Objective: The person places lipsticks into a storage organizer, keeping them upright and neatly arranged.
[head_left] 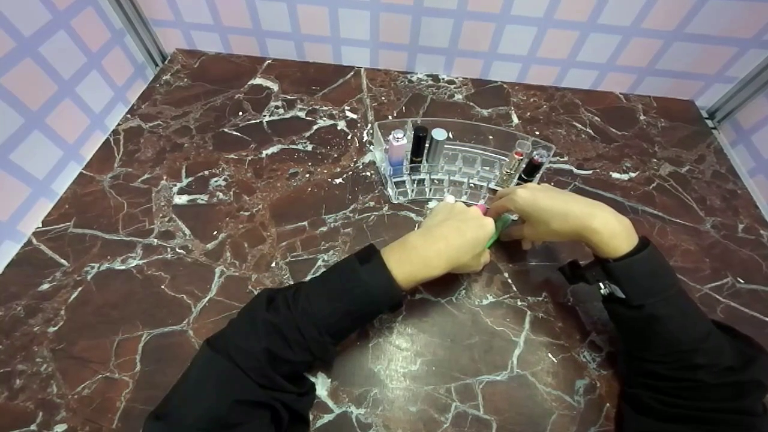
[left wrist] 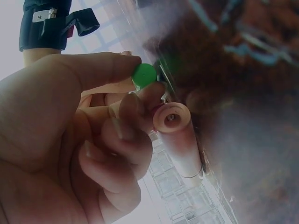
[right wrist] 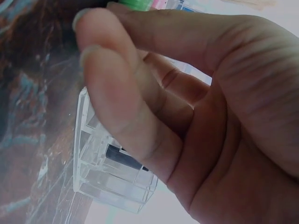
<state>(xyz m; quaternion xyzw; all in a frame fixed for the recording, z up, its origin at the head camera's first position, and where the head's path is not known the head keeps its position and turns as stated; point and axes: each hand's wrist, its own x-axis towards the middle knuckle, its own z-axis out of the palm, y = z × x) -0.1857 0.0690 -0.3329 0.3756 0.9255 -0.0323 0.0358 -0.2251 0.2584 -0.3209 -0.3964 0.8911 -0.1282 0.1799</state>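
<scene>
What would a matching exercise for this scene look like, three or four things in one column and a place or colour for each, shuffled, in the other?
Things:
1. green tube
2. clear organizer
3. black lipstick
4. pink tube

Places or colours:
A. stands in the organizer's back row, between two other tubes
B. held between the left hand and the right hand
C. on the marble table, just beyond the hands
D. pale, lying by the left fingers in the left wrist view

Pairs: 1-B, 2-C, 3-A, 4-D
</scene>
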